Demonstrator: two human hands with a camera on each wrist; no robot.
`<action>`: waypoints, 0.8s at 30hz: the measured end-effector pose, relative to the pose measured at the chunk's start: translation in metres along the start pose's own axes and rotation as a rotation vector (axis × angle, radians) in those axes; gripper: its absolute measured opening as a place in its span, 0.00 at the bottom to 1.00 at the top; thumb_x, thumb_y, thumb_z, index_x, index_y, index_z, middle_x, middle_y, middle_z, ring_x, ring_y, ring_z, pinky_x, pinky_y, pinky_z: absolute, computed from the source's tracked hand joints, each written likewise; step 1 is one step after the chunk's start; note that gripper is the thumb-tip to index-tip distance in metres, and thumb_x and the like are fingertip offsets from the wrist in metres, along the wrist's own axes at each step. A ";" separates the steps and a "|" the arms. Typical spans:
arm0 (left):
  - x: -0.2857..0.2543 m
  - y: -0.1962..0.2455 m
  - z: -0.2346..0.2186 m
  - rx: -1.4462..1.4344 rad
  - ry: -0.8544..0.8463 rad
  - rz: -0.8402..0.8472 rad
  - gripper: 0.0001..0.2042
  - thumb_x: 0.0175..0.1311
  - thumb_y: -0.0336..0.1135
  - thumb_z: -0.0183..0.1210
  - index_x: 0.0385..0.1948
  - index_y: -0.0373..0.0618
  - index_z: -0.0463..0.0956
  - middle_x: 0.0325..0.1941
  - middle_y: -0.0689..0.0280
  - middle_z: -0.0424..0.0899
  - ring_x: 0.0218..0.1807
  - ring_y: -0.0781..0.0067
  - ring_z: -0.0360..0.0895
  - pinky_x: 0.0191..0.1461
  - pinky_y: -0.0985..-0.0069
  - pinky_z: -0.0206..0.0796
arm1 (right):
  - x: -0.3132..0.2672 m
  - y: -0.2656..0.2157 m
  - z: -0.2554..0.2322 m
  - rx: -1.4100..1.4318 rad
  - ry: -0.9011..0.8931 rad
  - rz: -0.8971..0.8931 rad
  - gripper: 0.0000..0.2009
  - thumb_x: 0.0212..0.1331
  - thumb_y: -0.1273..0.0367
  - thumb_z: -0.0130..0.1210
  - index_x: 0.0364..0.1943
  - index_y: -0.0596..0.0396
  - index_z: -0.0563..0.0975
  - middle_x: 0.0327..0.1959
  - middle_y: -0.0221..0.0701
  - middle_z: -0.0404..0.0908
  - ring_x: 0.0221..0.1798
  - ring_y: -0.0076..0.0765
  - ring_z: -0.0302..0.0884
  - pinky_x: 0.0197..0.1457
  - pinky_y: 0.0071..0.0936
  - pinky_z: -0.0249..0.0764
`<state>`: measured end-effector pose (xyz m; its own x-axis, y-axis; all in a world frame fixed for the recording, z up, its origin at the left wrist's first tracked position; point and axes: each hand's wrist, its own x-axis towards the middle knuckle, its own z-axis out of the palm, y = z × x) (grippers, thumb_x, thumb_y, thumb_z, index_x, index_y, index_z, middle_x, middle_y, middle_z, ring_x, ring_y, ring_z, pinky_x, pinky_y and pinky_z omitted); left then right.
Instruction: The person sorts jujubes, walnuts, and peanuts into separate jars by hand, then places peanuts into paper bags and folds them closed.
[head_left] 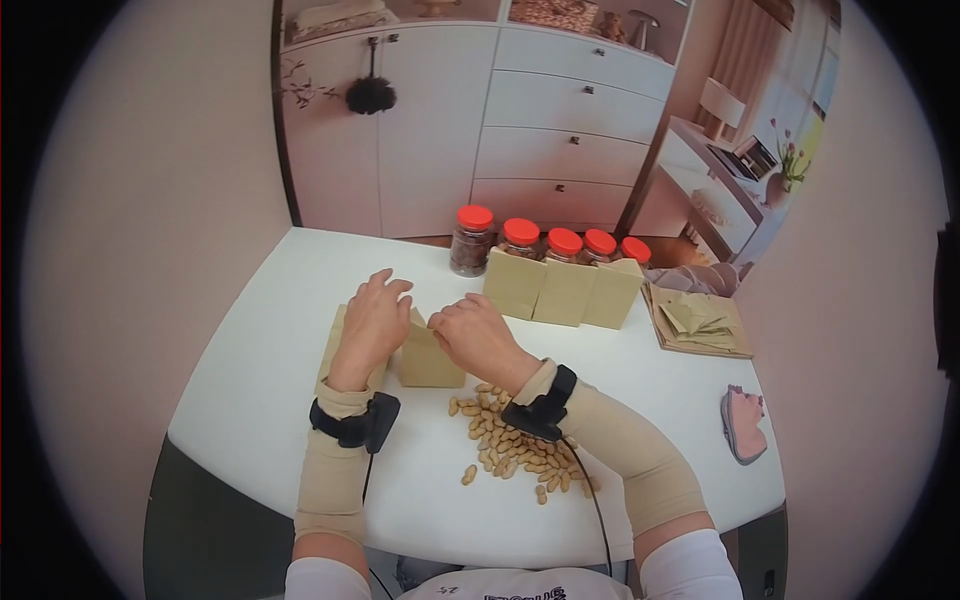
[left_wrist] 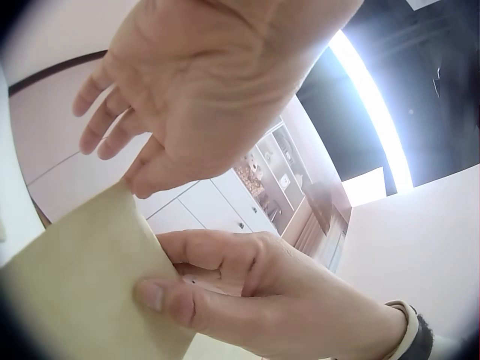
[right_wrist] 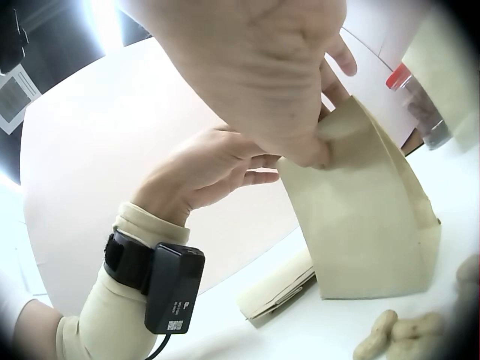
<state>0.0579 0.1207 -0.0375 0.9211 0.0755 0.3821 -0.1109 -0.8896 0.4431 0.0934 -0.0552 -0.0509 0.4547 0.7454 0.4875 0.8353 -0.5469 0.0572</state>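
A small tan paper bag [head_left: 433,365] stands upright on the white table, between both hands. My right hand [head_left: 478,335] grips its upper edge, with the thumb [left_wrist: 154,294] on the outer face and the fingers curled behind. At the opposite top corner, my left hand [head_left: 372,325] pinches the paper between thumb and forefinger, its other fingers stretched out. Flat folded bags [right_wrist: 279,294] lie beneath the left hand, partly hidden by it in the head view. A loose heap of unshelled peanuts [head_left: 515,450] spreads close in front of the bag, below the right wrist.
Three tan paper bags [head_left: 563,293] stand in a row farther back. Behind them are several clear jars with red lids [head_left: 472,240]. More folded paper [head_left: 700,318] lies on a brown stack at the right. A pink and grey item [head_left: 745,425] sits near the right edge.
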 end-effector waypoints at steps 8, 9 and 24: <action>0.000 0.004 -0.008 -0.154 0.227 0.089 0.13 0.64 0.33 0.55 0.49 0.43 0.77 0.60 0.55 0.74 0.61 0.52 0.70 0.62 0.64 0.63 | -0.014 0.042 -0.049 0.113 0.154 0.093 0.06 0.54 0.72 0.56 0.35 0.52 0.81 0.33 0.33 0.83 0.42 0.43 0.78 0.51 0.38 0.71; 0.000 0.006 -0.009 -0.173 0.228 0.107 0.13 0.64 0.33 0.55 0.49 0.43 0.77 0.60 0.56 0.75 0.59 0.53 0.72 0.61 0.65 0.64 | -0.023 0.055 -0.061 0.162 0.236 0.102 0.06 0.55 0.71 0.56 0.36 0.53 0.81 0.34 0.35 0.83 0.43 0.45 0.78 0.49 0.39 0.71; -0.004 0.016 -0.006 -0.138 0.161 0.169 0.13 0.64 0.35 0.55 0.47 0.42 0.77 0.52 0.59 0.80 0.49 0.58 0.76 0.57 0.66 0.65 | -0.118 0.174 -0.113 -0.029 -0.172 0.556 0.10 0.51 0.69 0.55 0.35 0.57 0.83 0.37 0.44 0.82 0.41 0.50 0.81 0.46 0.42 0.75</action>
<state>0.0503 0.1089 -0.0275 0.8151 0.0113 0.5793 -0.3184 -0.8266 0.4641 0.1502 -0.2812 -0.0003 0.8683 0.3931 0.3025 0.4488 -0.8823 -0.1418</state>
